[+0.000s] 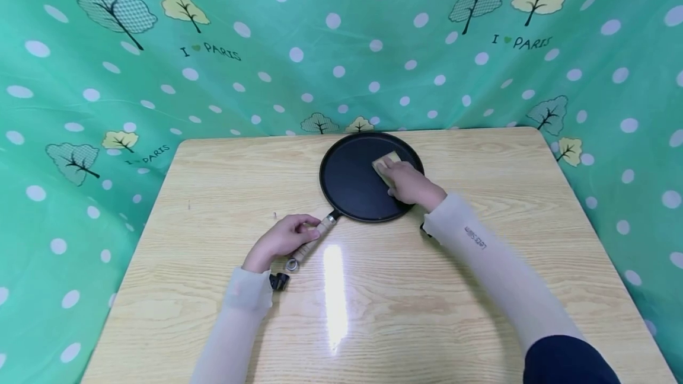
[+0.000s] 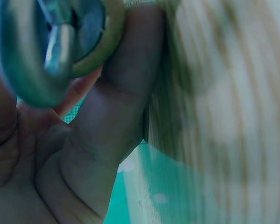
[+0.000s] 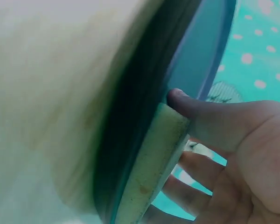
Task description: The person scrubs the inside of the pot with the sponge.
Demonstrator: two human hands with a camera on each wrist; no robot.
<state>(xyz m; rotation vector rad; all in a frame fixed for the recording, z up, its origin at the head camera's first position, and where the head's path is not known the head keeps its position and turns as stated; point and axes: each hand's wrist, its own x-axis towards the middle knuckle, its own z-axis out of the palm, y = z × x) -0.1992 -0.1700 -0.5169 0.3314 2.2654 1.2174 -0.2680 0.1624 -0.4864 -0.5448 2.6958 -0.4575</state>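
A round black frying pan with a low rim lies at the far middle of the table. Its wood-look handle points toward the near left and ends in a metal ring. My left hand grips this handle between thumb and fingers; the ring looms large in the left wrist view. On the right part of the pan, my right hand holds a yellowish sponge against the flat cooking surface. The right wrist view shows the sponge inside the rim, with thumb and fingers at its sides.
The pan stands on a light wood-grain table, near its back edge. Behind and beside the table hangs a green cloth with white dots and printed trees. A bright light reflection runs along the tabletop near the middle.
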